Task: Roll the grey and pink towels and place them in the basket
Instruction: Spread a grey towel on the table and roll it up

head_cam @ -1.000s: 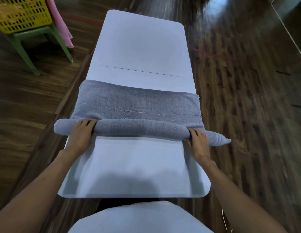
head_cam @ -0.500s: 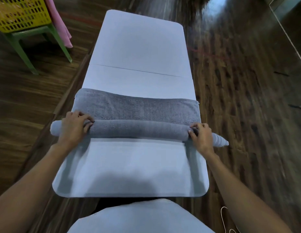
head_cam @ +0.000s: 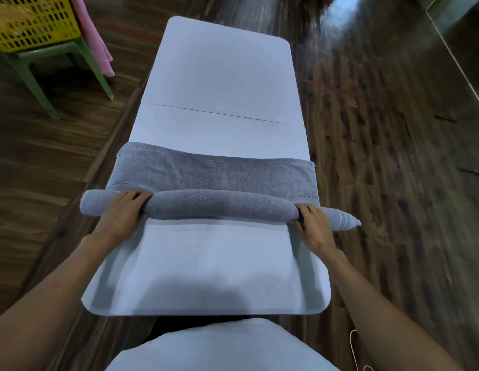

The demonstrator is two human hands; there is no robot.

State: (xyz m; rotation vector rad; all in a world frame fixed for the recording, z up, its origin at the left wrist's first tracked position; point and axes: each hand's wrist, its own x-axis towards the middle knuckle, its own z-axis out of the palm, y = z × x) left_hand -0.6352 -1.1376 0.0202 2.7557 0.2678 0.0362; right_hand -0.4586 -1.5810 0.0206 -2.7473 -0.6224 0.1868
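Observation:
The grey towel [head_cam: 219,175] lies across the white table [head_cam: 222,76], its near part rolled into a long tube whose ends stick out past both table sides. My left hand [head_cam: 120,212] lies over the roll near its left end, fingers curled over the top. My right hand [head_cam: 313,223] grips the roll near its right end, fingers tucked round it. A flat strip of towel remains beyond the roll. The pink towel [head_cam: 95,36] hangs beside the yellow basket [head_cam: 32,20] at the far left.
The basket sits on a green stool [head_cam: 80,60] on the dark wooden floor [head_cam: 393,156], left of the table's far end. A seam crosses the table's middle. A thin white cord [head_cam: 356,352] lies on the floor at the lower right.
Both hands have pushed the roll away from me; the flat strip of grey towel beyond it has become narrower and the roll thicker.

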